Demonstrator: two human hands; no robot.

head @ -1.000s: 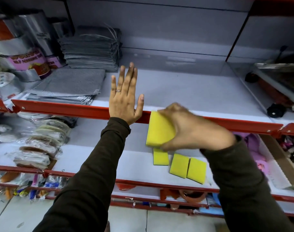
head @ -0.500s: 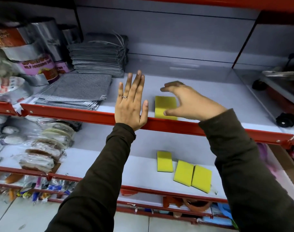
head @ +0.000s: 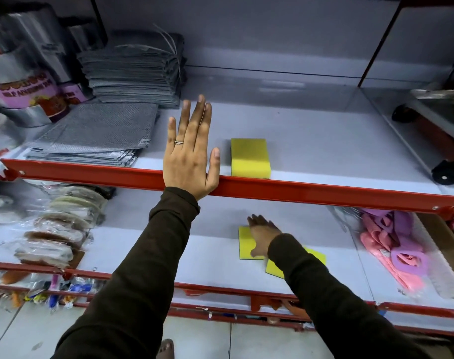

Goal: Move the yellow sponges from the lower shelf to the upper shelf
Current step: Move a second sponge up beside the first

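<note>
One yellow sponge [head: 249,158] lies on the upper shelf [head: 324,149], just behind its red front rail [head: 311,190]. My left hand [head: 191,154] rests flat and open on that rail, beside the sponge and not touching it. On the lower shelf [head: 194,252] my right hand [head: 263,235] lies over another yellow sponge [head: 244,243], fingers spread on top of it; whether it grips is unclear. Further yellow sponges [head: 273,268] show under my right sleeve, mostly hidden.
Grey cloths [head: 96,133] and a grey stack [head: 132,73] sit left on the upper shelf, with foil rolls [head: 21,92] beyond. Bagged scrubbers [head: 55,229] fill the lower left. Pink and purple items [head: 394,250] lie lower right. A black-wheeled object [head: 445,174] stands upper right.
My right hand set the yellow sponge on the upper shelf, let go, and dropped to the lower shelf onto another sponge. My left hand stayed on the rail.
</note>
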